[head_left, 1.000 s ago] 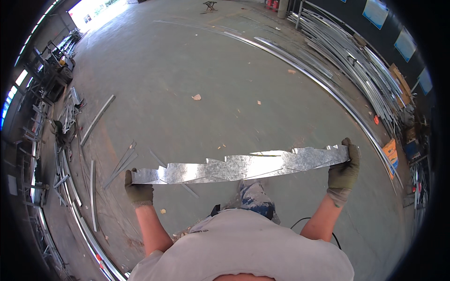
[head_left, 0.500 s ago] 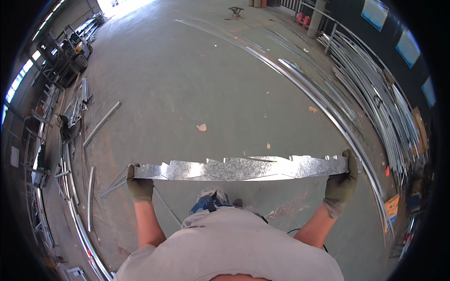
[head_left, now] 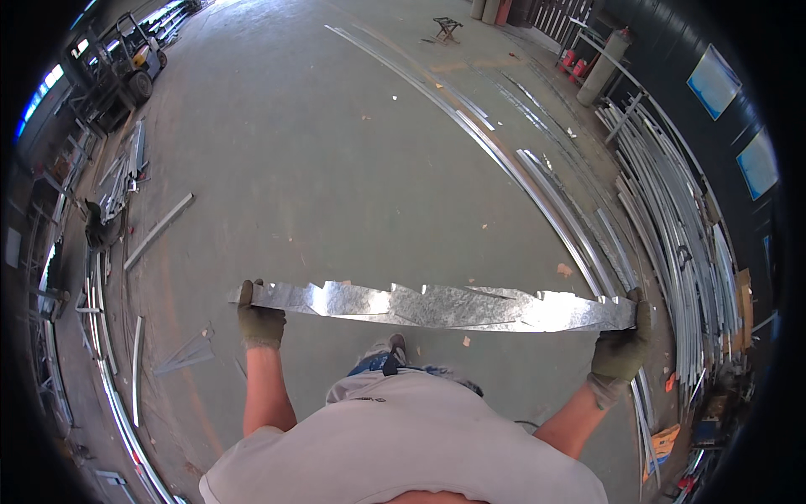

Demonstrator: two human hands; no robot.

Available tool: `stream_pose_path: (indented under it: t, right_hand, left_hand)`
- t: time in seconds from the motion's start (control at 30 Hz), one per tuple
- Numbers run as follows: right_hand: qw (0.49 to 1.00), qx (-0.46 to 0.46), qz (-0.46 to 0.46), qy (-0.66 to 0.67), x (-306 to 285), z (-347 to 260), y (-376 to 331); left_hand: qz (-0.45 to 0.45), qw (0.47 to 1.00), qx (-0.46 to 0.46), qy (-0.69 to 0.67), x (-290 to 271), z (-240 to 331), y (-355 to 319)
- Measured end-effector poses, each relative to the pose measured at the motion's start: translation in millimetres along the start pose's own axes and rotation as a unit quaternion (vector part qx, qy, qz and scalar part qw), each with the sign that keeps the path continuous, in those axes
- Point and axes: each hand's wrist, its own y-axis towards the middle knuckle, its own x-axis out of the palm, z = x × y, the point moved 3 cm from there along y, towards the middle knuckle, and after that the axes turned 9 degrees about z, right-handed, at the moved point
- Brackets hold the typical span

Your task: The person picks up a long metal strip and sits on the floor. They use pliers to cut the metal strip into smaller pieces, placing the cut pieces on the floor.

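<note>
A bundle of thin galvanized sheet-metal strips (head_left: 428, 306) spans crosswise in front of my body, held up off the floor. Its far edge is jagged with stepped notches, and bright glare lies on parts of it. My left hand (head_left: 261, 317), in an olive work glove, is closed around the left end. At the right end my right hand (head_left: 625, 340), gloved the same way, grips the metal with its fingers wrapped over the edge. Below the strips one shoe (head_left: 397, 346) shows ahead of my shirt.
Long metal profiles (head_left: 537, 197) lie along the floor on the right, beside a large stack of them (head_left: 672, 244) by the wall. A loose bar (head_left: 159, 231) and scrap lie left. A forklift (head_left: 134, 67) stands far left, a folding stool (head_left: 447, 30) far ahead.
The floor and surroundings have shifted in view, as from walking and a slight turn. Both hands keep their hold on the strips, which sit slightly farther right in the picture.
</note>
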Motion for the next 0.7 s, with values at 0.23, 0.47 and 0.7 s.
stream_pose_path:
  t: [0.23, 0.47, 0.7]
  right_hand:
    - [0.997, 0.011, 0.077, 0.026, 74.9, 61.5, 129.9]
    - [0.998, 0.021, 0.063, 0.015, 167.5, 145.2, 287.7]
    - [0.997, 0.065, 0.022, -0.023, 315.2, 193.3, 406.7]
  left_hand:
    - [-0.019, 1.000, -0.001, 0.004, 120.3, -34.7, 89.0]
    - [0.010, 0.999, 0.028, -0.035, 217.4, -91.7, 193.2]
    - [0.068, 0.993, 0.061, -0.071, 314.4, -118.2, 251.0]
